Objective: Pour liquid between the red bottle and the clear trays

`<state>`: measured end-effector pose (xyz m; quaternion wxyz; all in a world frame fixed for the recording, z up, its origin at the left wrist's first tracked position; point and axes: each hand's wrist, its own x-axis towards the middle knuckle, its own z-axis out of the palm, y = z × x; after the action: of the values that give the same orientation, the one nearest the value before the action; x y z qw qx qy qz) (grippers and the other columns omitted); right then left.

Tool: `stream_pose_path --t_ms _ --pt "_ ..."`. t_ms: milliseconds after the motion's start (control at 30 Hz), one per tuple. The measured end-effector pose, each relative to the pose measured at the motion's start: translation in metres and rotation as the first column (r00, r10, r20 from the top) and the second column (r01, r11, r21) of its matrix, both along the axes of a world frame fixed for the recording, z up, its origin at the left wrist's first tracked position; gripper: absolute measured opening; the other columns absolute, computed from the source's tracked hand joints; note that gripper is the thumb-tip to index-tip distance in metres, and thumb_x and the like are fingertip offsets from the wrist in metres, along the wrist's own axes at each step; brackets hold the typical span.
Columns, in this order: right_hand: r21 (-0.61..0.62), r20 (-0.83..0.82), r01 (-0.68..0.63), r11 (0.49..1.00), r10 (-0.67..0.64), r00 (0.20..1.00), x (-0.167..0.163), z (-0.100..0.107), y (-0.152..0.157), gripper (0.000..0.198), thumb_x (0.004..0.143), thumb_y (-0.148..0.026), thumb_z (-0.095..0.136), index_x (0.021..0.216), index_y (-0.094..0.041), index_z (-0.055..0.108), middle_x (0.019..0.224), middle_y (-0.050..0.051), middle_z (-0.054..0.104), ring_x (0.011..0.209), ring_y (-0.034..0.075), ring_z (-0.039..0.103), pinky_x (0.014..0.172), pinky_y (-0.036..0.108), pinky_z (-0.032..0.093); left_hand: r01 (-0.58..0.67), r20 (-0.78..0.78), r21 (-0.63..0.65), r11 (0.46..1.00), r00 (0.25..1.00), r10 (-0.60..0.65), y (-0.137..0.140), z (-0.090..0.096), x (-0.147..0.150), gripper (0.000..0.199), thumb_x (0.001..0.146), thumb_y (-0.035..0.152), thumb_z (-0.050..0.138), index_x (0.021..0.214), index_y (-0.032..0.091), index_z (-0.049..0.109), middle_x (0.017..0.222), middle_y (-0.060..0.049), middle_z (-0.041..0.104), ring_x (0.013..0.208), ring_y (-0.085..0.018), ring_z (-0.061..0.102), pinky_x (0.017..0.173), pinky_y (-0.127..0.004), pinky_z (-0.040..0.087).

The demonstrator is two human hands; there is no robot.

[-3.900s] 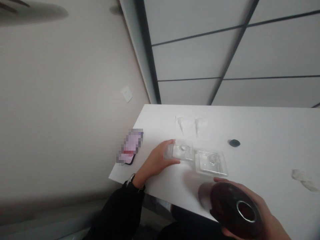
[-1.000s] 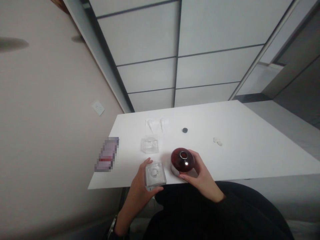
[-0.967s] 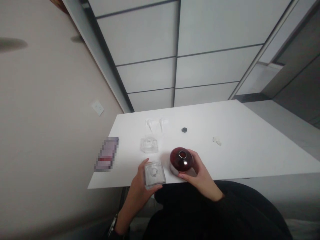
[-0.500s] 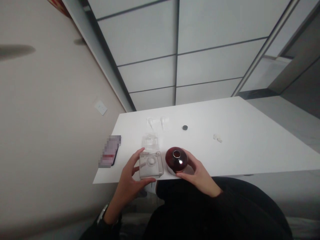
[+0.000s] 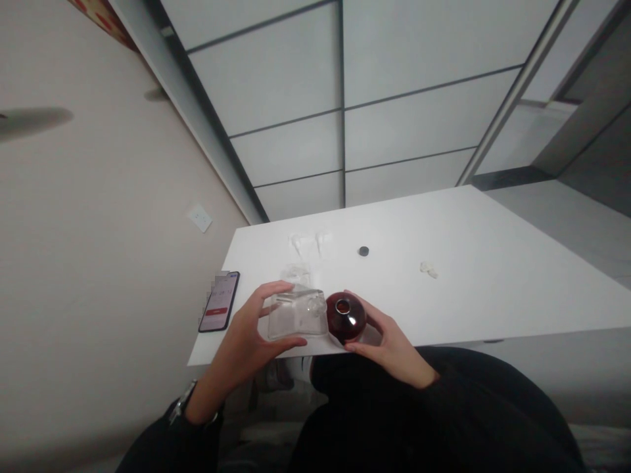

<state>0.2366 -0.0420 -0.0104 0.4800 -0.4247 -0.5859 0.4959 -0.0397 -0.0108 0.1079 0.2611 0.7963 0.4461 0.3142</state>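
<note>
My left hand grips a clear, square-bodied bottle at its front and back sides. The bottle is tipped to the right, so its round neck comes close to a dark red, rounded bottle. Whether the two touch, I cannot tell. Around the right side of the red bottle curl the fingers of my right hand. This bottle stands upright near the table's front edge, its round mouth uncovered. Any liquid inside the clear bottle is hard to make out.
Behind the clear bottle lies clear plastic packaging. Farther back are two transparent wrapped pieces and a small dark cap. A crumpled whitish scrap rests to the right. A phone lies on the left of the white table.
My left hand has tilted the clear bottle from upright to the right, bringing its neck beside the red bottle. My right hand keeps its hold on the red bottle.
</note>
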Motion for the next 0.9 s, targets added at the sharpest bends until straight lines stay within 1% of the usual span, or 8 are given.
stream_pose_path --t_ms 200,367,467,600,900 --pt "0.01 0.022 -0.003 1.0 0.002 1.0 0.001 0.0 0.0 0.089 0.079 -0.04 0.093 0.158 -0.031 0.054 0.166 0.009 0.052 0.156 0.035 0.047 0.133 0.062 0.027 0.052 -0.094 0.079 0.996 0.995 -0.044 0.006 0.009 0.003 0.068 0.081 0.042 0.092 0.14 0.029 0.06 0.143 -0.011 0.068 0.135 -0.032 0.066 0.099 -0.048 0.067" --pt "0.006 0.015 -0.01 1.0 0.01 1.0 0.001 0.001 0.0 0.089 0.08 -0.039 0.092 0.159 -0.031 0.053 0.167 0.008 0.051 0.156 0.034 0.046 0.134 0.061 0.026 0.151 -0.166 0.166 0.975 0.978 -0.124 0.01 0.023 0.006 0.063 0.085 0.039 0.089 0.138 0.027 0.059 0.141 -0.011 0.069 0.133 -0.03 0.068 0.111 -0.052 0.06" --pt "0.003 0.011 -0.004 1.0 0.004 1.0 0.0 0.002 0.0 0.088 0.079 -0.039 0.093 0.158 -0.031 0.054 0.165 0.008 0.053 0.155 0.034 0.047 0.133 0.061 0.028 0.193 -0.21 0.196 0.961 0.966 -0.152 0.012 0.031 0.008 0.063 0.086 0.039 0.088 0.139 0.026 0.059 0.141 -0.012 0.07 0.132 -0.029 0.069 0.112 -0.051 0.06" --pt "0.007 0.012 0.004 1.0 -0.004 1.0 0.0 0.003 0.0 0.087 0.079 -0.039 0.093 0.157 -0.03 0.056 0.164 0.009 0.054 0.155 0.034 0.048 0.133 0.061 0.028 0.223 -0.263 0.215 0.951 0.951 -0.163 0.015 0.038 0.009 0.064 0.086 0.043 0.087 0.141 0.024 0.06 0.142 -0.013 0.07 0.131 -0.03 0.069 0.112 -0.05 0.06" --pt "0.007 0.004 0.001 1.0 -0.001 1.0 0.0 0.007 0.0 0.087 0.079 -0.036 0.093 0.157 -0.03 0.056 0.164 0.011 0.054 0.155 0.035 0.048 0.133 0.064 0.027 0.277 -0.35 0.197 0.94 0.916 -0.196 0.019 0.05 0.015 0.065 0.086 0.045 0.087 0.143 0.025 0.062 0.143 -0.013 0.071 0.135 -0.031 0.068 0.116 -0.051 0.057"
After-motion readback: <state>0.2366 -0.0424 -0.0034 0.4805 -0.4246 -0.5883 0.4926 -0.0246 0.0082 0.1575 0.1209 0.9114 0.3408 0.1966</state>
